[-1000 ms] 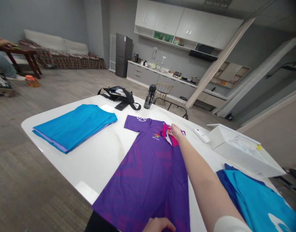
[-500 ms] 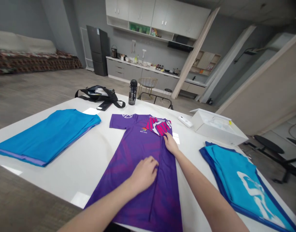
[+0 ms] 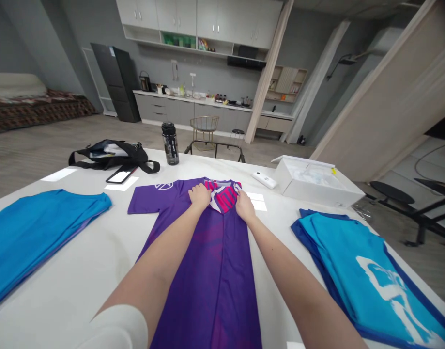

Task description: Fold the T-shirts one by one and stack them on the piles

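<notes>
Now left hand (image 3: pixel 199 196) and right hand (image 3: pixel 245 207), fingers flat and empty, flank the purple jersey's collar (image 3: pixel 224 197).

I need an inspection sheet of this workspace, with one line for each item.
Surface: glossy white table.
Job's things: purple jersey lying flat, pink patterned fabric at its collar.
Clutter: black shoulder bag, smartphone, black bottle, white remote, white box, folded blue shirt, printed blue shirt.
Grippers: left hand and right hand, both flat on the jersey.
Cables: thin cable on the floor, far right.
Surroundings: kitchen counter, gold chair.
</notes>
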The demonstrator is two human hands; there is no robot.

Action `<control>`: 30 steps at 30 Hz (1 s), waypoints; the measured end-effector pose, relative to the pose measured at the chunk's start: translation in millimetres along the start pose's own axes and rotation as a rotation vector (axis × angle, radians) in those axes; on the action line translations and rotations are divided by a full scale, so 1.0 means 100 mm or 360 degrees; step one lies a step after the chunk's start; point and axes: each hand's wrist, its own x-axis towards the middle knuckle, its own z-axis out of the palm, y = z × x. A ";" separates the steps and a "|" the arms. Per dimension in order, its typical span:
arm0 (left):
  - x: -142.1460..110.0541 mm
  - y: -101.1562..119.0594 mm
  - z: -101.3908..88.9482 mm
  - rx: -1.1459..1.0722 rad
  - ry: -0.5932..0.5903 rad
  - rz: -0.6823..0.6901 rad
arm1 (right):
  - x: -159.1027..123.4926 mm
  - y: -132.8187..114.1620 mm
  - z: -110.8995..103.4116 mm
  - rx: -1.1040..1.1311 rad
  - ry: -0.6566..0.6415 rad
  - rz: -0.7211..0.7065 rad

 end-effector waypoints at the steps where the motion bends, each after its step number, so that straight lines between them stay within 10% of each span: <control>1: 0.06 0.03 0.06 -0.0003 0.0024 -0.0043 | 0.10 0.03 0.01 0.0005 -0.0002 0.0030; 21: 0.54 -0.23 0.30 -0.1052 0.0135 -0.0256 | 0.27 0.26 0.05 -0.0504 0.0056 0.0332; 30: 0.66 -0.32 0.20 -0.1339 0.0156 0.0115 | 0.32 0.33 0.02 -0.0443 -0.0195 -0.0442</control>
